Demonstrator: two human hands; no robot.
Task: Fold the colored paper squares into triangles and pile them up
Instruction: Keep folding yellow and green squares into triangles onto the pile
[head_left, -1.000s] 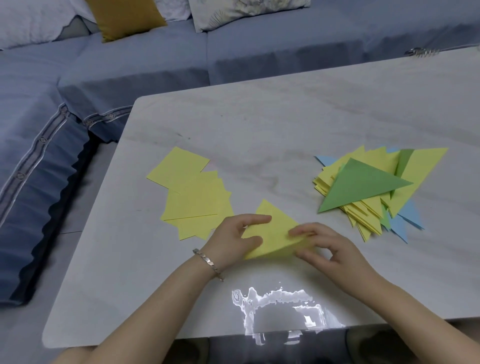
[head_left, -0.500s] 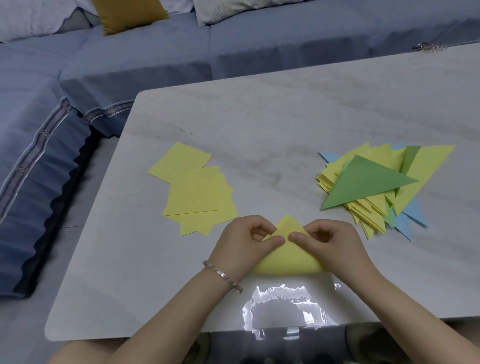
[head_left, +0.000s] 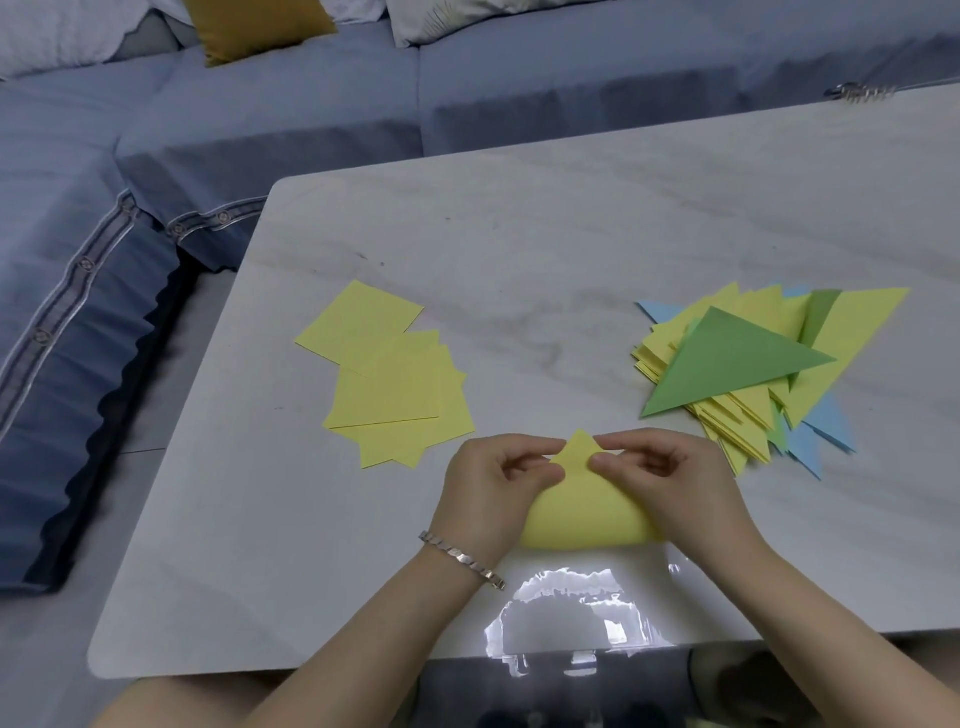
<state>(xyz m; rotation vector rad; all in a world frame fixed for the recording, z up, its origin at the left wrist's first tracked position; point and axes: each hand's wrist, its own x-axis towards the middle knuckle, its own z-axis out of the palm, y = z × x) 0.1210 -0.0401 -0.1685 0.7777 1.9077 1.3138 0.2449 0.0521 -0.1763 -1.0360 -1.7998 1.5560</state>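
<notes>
A yellow paper square (head_left: 582, 506) lies bent over itself near the table's front edge, its two corners meeting at a point on top and its lower fold still rounded. My left hand (head_left: 491, 491) pinches that point from the left, and my right hand (head_left: 675, 483) pinches it from the right. Several flat yellow squares (head_left: 395, 384) lie spread to the left. A pile of folded triangles (head_left: 748, 364) sits to the right, yellow and blue ones under a green triangle on top.
The pale marble table (head_left: 519, 234) has a rounded front left corner and a glare patch at its front edge. A blue sofa (head_left: 156, 156) with cushions runs along the far side and the left. A small metal object (head_left: 857, 92) lies at the far right edge.
The yellow sheet went from a slanted half-fold to a bent shape with both corners brought together on top. Both hands moved up to pinch that point.
</notes>
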